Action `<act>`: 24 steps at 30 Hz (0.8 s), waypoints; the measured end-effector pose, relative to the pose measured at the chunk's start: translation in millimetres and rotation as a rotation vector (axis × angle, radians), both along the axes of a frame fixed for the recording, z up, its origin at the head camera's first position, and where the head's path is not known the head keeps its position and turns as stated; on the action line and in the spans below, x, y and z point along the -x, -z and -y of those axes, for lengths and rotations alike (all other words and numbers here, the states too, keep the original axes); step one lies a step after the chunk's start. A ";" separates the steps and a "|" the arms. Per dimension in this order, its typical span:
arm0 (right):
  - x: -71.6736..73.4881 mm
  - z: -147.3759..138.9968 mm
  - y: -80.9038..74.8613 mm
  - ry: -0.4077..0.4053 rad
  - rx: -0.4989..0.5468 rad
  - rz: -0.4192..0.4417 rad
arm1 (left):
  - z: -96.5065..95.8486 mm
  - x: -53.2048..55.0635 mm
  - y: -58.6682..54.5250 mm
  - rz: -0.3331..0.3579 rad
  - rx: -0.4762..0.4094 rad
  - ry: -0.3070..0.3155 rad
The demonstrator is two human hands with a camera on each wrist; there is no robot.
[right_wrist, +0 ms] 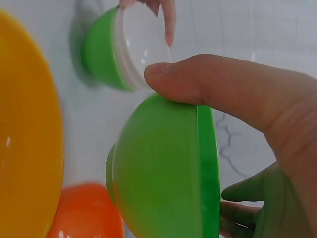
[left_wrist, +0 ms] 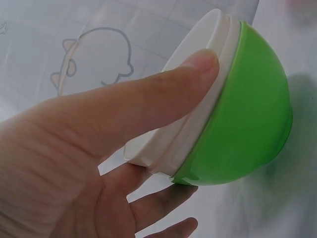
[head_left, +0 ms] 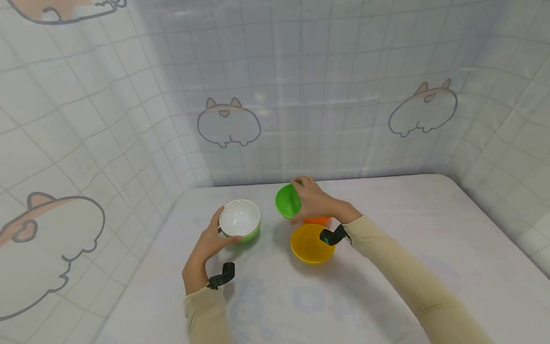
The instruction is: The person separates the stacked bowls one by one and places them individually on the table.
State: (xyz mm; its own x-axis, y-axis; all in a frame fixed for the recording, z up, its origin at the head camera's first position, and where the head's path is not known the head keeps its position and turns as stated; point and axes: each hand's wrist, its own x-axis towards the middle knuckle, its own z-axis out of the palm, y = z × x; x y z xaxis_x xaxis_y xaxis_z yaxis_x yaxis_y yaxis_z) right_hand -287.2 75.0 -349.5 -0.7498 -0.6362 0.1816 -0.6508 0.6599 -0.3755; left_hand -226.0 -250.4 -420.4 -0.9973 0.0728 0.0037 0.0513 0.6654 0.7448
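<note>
At the left of the table, my left hand [head_left: 209, 242] grips a stack of nested bowls by the rim, thumb on the near side. A white bowl [head_left: 239, 217] is on top, and a green bowl [left_wrist: 252, 109] sits underneath. The left wrist view shows more than one pale rim between them. My right hand [head_left: 317, 199] holds another green bowl [head_left: 285, 200] by its rim, thumb and fingers on opposite sides. In the right wrist view, this green bowl [right_wrist: 158, 168] is raised beside an orange bowl [right_wrist: 89, 213], which the hand partly hides in the head view.
A yellow bowl [head_left: 306, 244] stands in front of the orange one, under my right wrist. The pale table [head_left: 275, 296] backs onto a grid-patterned curtain [head_left: 326, 143], with more curtain at both sides.
</note>
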 end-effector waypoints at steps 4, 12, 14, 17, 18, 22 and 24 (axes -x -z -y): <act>-0.2 -18.1 3.7 0.026 0.026 -0.023 | 0.0 0.2 0.2 0.004 0.010 0.000; -3.0 -46.1 8.6 0.126 0.074 0.027 | -0.4 -1.1 -1.7 0.012 -0.003 -0.005; -3.8 -53.5 10.0 0.159 0.077 0.049 | -0.4 -1.1 -2.1 0.014 -0.009 -0.006; -3.1 -65.2 12.6 0.193 0.076 0.062 | -0.7 -1.1 -2.2 0.014 -0.011 -0.009; -2.5 -69.1 13.6 0.202 0.077 0.060 | -0.8 -1.0 -2.2 0.014 -0.011 -0.010; -1.8 -83.6 17.5 0.245 0.091 0.072 | -1.5 -0.1 -2.0 0.010 -0.015 -0.011; -1.8 -90.6 19.3 0.267 0.099 0.082 | -1.7 0.2 -1.3 0.009 -0.013 -0.011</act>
State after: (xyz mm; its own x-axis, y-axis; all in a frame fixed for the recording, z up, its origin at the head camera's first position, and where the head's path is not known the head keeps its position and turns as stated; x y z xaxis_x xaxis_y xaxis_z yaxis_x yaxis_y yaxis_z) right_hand -285.4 165.6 -368.8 -0.9033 -0.3964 0.1644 -0.4235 0.7614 -0.4908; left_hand -226.2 -248.8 -419.1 -0.9981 0.0617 -0.0049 0.0368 0.6558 0.7540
